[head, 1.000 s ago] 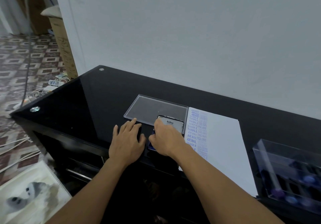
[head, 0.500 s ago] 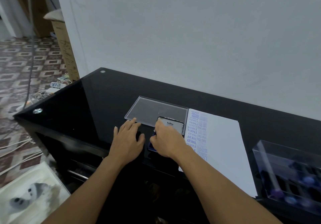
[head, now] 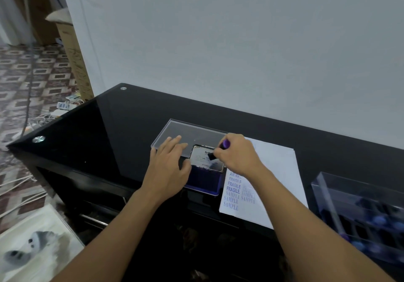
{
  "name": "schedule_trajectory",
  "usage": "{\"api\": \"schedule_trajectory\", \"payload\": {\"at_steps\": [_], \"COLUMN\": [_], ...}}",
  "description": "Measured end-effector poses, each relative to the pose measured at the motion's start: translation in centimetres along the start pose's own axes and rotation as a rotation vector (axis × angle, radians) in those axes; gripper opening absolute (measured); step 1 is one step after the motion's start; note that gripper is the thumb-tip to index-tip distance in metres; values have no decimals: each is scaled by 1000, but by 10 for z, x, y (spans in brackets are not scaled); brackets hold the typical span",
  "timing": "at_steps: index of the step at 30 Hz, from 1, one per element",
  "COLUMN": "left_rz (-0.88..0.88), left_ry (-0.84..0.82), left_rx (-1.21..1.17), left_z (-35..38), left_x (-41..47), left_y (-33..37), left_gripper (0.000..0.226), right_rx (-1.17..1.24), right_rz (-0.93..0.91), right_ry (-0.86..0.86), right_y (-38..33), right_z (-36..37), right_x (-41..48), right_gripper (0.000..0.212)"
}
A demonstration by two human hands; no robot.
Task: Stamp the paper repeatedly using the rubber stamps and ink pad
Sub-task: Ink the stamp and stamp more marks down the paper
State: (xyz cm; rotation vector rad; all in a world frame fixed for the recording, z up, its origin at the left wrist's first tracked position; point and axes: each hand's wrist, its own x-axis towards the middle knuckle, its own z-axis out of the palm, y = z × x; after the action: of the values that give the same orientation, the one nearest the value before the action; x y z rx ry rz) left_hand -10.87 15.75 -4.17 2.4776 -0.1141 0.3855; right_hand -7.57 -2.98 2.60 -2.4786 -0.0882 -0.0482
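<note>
Black desk (head: 131,128): right hand (head: 238,158) pinches stamp (head: 219,150) above ink pad (head: 203,182), left hand (head: 170,168) lies flat. I'd say inking; next, press on bare paper (head: 275,172).

Left arm (head: 122,227): bare forearm, enters from the lower left, angled up and to the right.
Left hand (head: 168,168): palm down, fingers straight and slightly spread, pointing away from the body; thumb out to the right.
Right arm (head: 306,222): bare forearm, enters from the lower right, angled up and to the left.
Right hand (head: 237,157): knuckles up, fingers curled, pinching a stamp (head: 225,144) at the fingertips.
Spacing: hands near each other, not touching.
</note>
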Motion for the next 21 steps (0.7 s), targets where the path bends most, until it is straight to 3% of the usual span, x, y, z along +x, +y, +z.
{"api": "schedule_trajectory", "payload": {"at_steps": [5, 8, 16, 21], "left_rz": [75, 129, 251, 313], "left_ry": [-7, -24, -152, -176], "left_rx": [-33, -36, 10, 122], "left_z": [7, 17, 57, 75], "left_x": [-3, -8, -21, -25], "left_y": [17, 29, 56, 64], "left_gripper": [42, 40, 39, 43], "right_rx": [35, 37, -82, -153], "right_rz": [45, 37, 143, 161], "right_ry": [25, 26, -90, -190], "right_y": [22, 37, 70, 77], "right_z": [-21, -26, -33, -34], "right_x": [-15, -27, -48, -59], "right_gripper": [22, 13, 23, 16]}}
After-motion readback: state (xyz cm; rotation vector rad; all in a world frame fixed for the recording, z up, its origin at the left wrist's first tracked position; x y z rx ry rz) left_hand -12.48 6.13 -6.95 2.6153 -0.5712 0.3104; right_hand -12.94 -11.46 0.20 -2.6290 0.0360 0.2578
